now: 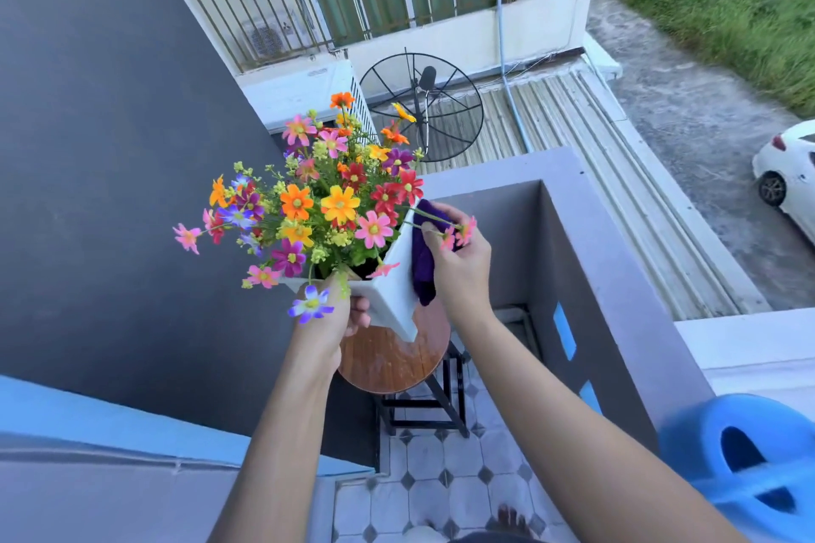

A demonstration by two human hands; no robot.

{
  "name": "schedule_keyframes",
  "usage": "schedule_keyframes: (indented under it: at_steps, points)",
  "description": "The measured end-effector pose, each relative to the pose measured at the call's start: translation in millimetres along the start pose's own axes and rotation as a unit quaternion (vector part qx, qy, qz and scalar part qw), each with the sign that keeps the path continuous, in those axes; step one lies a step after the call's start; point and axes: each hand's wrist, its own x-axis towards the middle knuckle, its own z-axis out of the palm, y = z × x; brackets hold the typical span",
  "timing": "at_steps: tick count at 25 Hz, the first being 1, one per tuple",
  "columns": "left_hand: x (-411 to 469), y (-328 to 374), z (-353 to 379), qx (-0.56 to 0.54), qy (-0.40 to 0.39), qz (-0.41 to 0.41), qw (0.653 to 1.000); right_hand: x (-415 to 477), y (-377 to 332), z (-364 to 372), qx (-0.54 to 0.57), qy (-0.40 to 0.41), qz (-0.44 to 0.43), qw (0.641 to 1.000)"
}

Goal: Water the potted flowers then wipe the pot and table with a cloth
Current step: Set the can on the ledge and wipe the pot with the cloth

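Carefully — your left hand (348, 313) fingers clasp the stiff, top-heavy pot (392, 291), lifted off the tabletop (388, 362) — right hand (458, 260) fingers press the soft cloth (423, 260) against its side

Daylit balcony with dark grey wall (110, 145), patterned tile floor (441, 476), grey parapet (586, 242) above a corrugated roof (551, 115).

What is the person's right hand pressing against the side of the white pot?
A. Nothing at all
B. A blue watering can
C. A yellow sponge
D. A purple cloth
D: the right hand holds a purple cloth against the side of the white pot, while the left hand steadies the pot.
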Motion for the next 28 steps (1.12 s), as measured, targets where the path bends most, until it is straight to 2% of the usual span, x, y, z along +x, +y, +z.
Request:
schedule_keyframes:
  at_steps: [4,9,12,16,18,24,28]
  points:
    - [9,8,1,-0.056,0.004,-0.033,0.998,-34,-4,6,-0.026,-0.084,-0.021,0.996]
    - [12,9,-3,-0.072,0.000,-0.054,0.996,-58,13,-3,-0.102,-0.151,-0.160,0.970]
    - [12,8,-5,-0.090,0.004,-0.067,0.994,-63,32,-13,-0.140,-0.138,-0.188,0.962]
    - [13,8,-5,-0.081,0.008,-0.047,0.996,-76,56,-24,-0.157,-0.098,-0.111,0.976]
    - [15,10,-5,-0.066,0.014,-0.040,0.997,-80,54,-21,-0.151,-0.087,-0.099,0.980]
    - [11,9,1,-0.030,-0.030,-0.014,0.999,-86,16,13,-0.126,-0.110,-0.197,0.966]
    - [9,19,2,-0.031,-0.036,0.004,0.999,-79,10,15,-0.112,-0.096,-0.204,0.968]
